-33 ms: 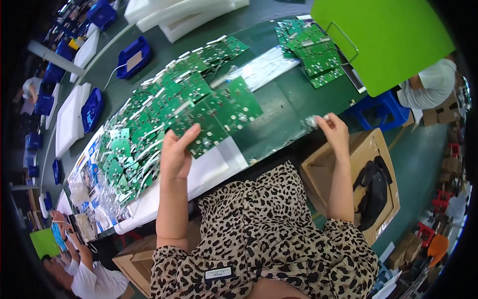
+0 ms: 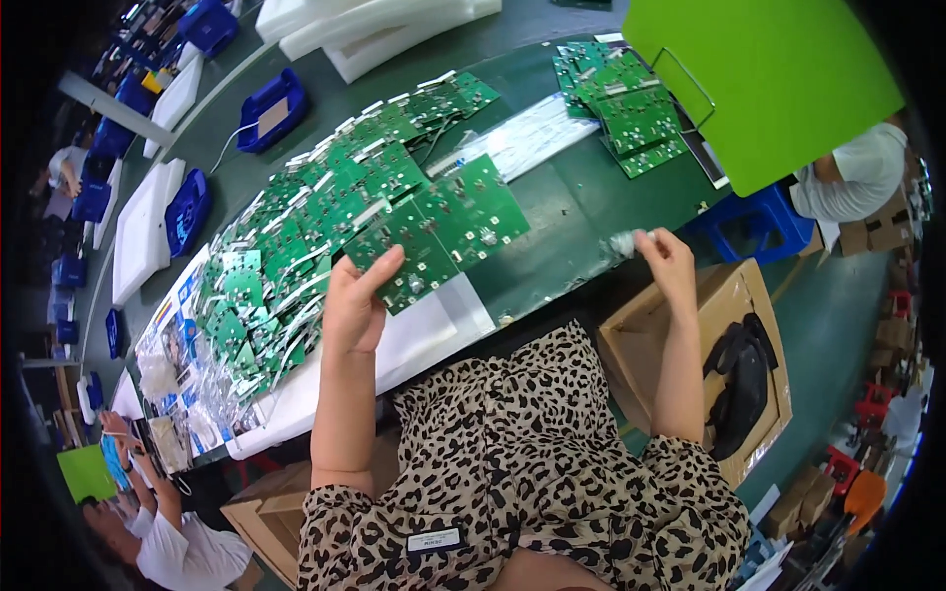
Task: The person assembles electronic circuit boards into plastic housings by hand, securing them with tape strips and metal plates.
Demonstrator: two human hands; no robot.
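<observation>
Holding one green circuit board (image 2: 478,219) in my left hand (image 2: 357,300), thumb flat on its near corner, the other fingers curled beneath; grip clamped on the board. Board is raised over the bench (image 2: 562,217), slightly tilted, component side up, a seam dividing it in two. My right hand (image 2: 668,261) is well apart from it, near the bench's front edge: thumb and forefinger together, pinched on a crumpled translucent scrap (image 2: 621,244). Scrap's exact material: cannot tell.

Surroundings. Left of the held board: a broad heap of boards (image 2: 286,231), overlapping, with white cables among them. A white sheet (image 2: 453,313) lies partly below the board. Far right: a smaller stack of boards (image 2: 641,118), just beside a lime-green panel (image 2: 769,89). Between heap and stack: a shiny, pale strip (image 2: 537,136). Beyond the heap: a blue tray (image 2: 273,110). Beside my right forearm: an open cardboard box (image 2: 631,340).
</observation>
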